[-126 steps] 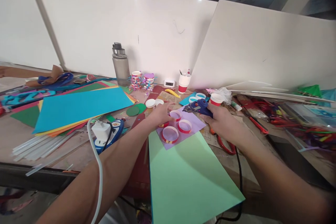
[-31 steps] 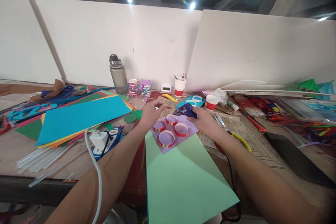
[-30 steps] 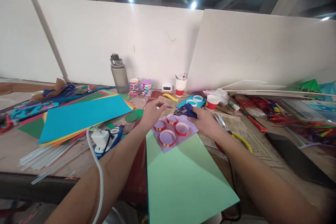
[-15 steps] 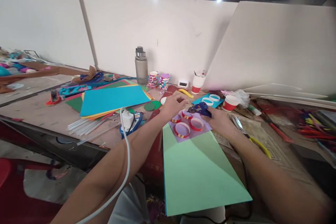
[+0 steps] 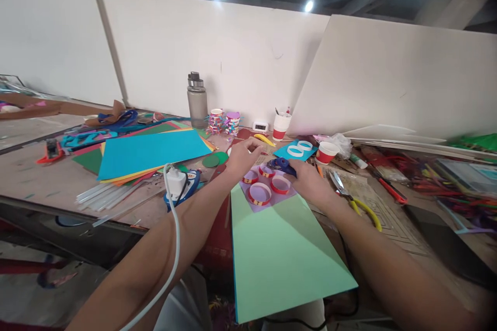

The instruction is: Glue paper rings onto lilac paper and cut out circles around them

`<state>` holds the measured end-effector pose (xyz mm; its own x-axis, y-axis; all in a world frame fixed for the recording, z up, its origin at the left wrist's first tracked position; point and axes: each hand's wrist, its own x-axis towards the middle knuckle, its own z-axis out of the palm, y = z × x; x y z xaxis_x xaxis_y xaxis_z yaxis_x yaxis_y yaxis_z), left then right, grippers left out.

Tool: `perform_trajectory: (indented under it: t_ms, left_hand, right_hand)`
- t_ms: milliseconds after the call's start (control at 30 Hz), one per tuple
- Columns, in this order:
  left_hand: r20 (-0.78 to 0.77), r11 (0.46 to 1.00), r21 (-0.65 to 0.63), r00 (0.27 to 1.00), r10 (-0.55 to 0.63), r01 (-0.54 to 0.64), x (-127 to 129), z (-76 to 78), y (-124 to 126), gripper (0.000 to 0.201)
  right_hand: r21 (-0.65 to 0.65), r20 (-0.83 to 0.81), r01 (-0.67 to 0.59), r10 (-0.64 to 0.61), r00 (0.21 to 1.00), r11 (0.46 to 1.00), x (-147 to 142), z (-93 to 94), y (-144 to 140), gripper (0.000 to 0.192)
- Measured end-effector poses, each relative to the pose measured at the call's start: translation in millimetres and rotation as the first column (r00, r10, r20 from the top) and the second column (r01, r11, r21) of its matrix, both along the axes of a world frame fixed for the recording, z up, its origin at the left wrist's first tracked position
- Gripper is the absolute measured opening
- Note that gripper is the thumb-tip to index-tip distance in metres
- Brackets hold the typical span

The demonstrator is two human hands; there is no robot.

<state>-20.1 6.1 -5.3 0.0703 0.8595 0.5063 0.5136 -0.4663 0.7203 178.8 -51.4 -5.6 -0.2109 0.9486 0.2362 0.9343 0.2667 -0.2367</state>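
My right hand (image 5: 308, 178) is wrapped round a dark blue hot glue gun (image 5: 283, 165), whose front points left above the paper rings. Across from it, my left hand (image 5: 245, 158) has its fingers curled and pressed together; whatever is in them is too small to make out. Several red-and-white paper-cup rings (image 5: 259, 195) stand on a purple sheet (image 5: 267, 206) below both hands. That sheet lies at the far end of a light green sheet (image 5: 287, 258), which reaches towards my lap.
Yellow-handled scissors (image 5: 355, 201) lie right of my right hand. Behind are a blue card with white rings (image 5: 295, 151), a paper cup (image 5: 326, 153) and a bottle (image 5: 197, 103). A white cable (image 5: 176, 238) crosses my left forearm from a plug (image 5: 175, 182). Coloured sheets (image 5: 151, 152) lie left.
The view has turned slightly right, so everything sits further left. Both hands stay close over the rings, with the glue gun still in my right hand.
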Motion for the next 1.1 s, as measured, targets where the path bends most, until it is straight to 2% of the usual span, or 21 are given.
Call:
perform_trajectory:
  t_ms: [167,600,800,967,1100]
  left_hand:
    - [-0.003,0.999,-0.040,1.000,0.002,-0.002,1,-2.3,0,0.013]
    - [0.039,0.999,-0.015,0.998,-0.044,0.045,4,-3.4,0,0.017]
    - [0.047,0.999,0.004,0.998,-0.040,0.040,3,-4.3,3,0.015]
    - [0.029,0.999,-0.004,0.999,-0.032,0.032,1,-8.6,7,0.014]
    - [-0.009,0.999,-0.030,1.000,-0.025,0.025,0,-11.6,9,0.014]
  right_hand:
    - [0.021,0.136,-0.044,0.041,0.990,0.999,-2,-6.7,-3,0.020]
    - [0.001,0.165,-0.186,0.183,0.969,0.983,-3,-7.4,-14,0.028]
    - [0.121,0.206,-0.237,0.209,0.956,0.964,1,-8.9,-21,0.031]
    - [0.214,0.107,-0.271,0.253,0.961,0.938,14,-11.8,-21,0.031]
    - [0.224,0.093,-0.315,0.302,0.949,0.922,23,-16.8,-22,0.035]
